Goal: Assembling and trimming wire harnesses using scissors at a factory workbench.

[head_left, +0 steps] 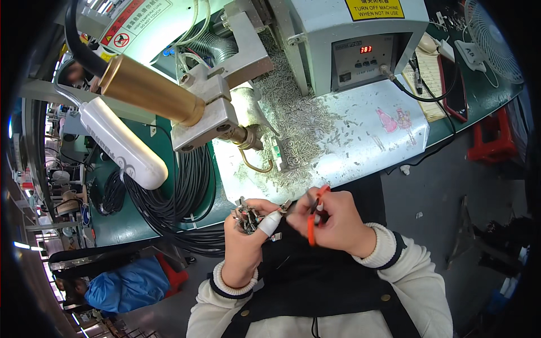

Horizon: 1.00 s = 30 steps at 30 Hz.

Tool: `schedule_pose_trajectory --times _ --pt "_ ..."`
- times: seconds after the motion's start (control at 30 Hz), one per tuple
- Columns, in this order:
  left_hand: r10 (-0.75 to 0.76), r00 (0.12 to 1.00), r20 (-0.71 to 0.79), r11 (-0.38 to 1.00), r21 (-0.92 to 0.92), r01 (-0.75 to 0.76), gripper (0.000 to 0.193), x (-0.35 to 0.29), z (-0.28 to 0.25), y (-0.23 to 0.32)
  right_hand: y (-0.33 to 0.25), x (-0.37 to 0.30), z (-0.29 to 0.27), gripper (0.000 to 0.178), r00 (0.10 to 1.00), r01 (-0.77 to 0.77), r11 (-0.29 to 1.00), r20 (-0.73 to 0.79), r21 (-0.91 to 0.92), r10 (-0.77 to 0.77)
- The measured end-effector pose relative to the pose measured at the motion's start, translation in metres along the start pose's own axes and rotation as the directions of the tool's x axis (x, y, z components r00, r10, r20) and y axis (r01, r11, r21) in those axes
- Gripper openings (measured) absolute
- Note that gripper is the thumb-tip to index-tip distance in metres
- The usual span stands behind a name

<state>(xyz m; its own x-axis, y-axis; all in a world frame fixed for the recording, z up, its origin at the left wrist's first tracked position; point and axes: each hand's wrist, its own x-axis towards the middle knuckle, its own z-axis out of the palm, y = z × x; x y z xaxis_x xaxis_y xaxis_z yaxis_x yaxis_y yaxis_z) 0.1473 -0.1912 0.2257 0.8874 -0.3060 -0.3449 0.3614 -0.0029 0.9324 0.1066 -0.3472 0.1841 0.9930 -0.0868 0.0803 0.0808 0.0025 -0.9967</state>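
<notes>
My left hand (242, 248) is closed round a bunch of cable ends with small metal connectors (246, 218), just in front of the bench edge. A white cover (270, 223) sits on its thumb, which presses near one connector (285, 207) sticking out to the right. My right hand (346, 225) grips an orange-handled hand tool (311, 226), scissors or pliers, I cannot tell which. Its tip points left, close to that connector; motion blur hides whether they touch. Black cables (203, 239) run from the left toward my left hand.
Above the metal worktop (360, 158) hangs a machine head with a gold cylinder (152, 90). Many small metal pieces (298, 129) cover the worktop. A white lamp (124, 143) and coiled black cable (174, 191) are left. A control box (363, 59) stands behind; a person in blue (127, 284) sits lower left.
</notes>
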Motion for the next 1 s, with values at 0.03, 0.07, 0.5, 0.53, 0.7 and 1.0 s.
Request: schedule_pose_trajectory --times 0.03,0.07,0.5,0.53,0.7,1.0 --pt "0.01 1.0 -0.014 1.0 -0.012 -0.011 0.013 -0.001 -0.001 -0.001 -0.006 -0.001 -0.005 0.02 0.998 0.036 0.985 0.053 -0.168 -0.027" --pt "0.021 0.999 -0.029 0.999 -0.024 -0.021 0.013 -0.001 -0.002 -0.001 -0.009 -0.001 -0.007 0.025 0.993 0.079 0.941 0.109 -0.328 -0.045" --pt "0.043 0.998 -0.038 0.998 0.038 -0.042 0.01 0.007 -0.001 0.004 0.01 -0.012 0.015 0.029 0.996 0.034 0.844 0.087 -0.535 0.015" --pt "-0.03 0.999 0.014 0.999 -0.032 0.03 0.01 0.013 -0.005 0.005 0.011 -0.011 0.013 0.027 0.998 0.019 0.869 0.062 -0.495 0.014" --pt "-0.211 0.963 0.171 0.934 -0.256 0.25 0.011 0.047 -0.013 0.007 0.011 0.003 0.005 0.022 0.994 -0.097 0.979 -0.071 -0.18 0.085" --pt "-0.218 0.969 0.118 0.939 -0.245 0.241 0.016 0.077 -0.009 0.011 -0.013 0.068 -0.013 0.016 0.954 -0.298 0.947 -0.007 0.12 0.301"
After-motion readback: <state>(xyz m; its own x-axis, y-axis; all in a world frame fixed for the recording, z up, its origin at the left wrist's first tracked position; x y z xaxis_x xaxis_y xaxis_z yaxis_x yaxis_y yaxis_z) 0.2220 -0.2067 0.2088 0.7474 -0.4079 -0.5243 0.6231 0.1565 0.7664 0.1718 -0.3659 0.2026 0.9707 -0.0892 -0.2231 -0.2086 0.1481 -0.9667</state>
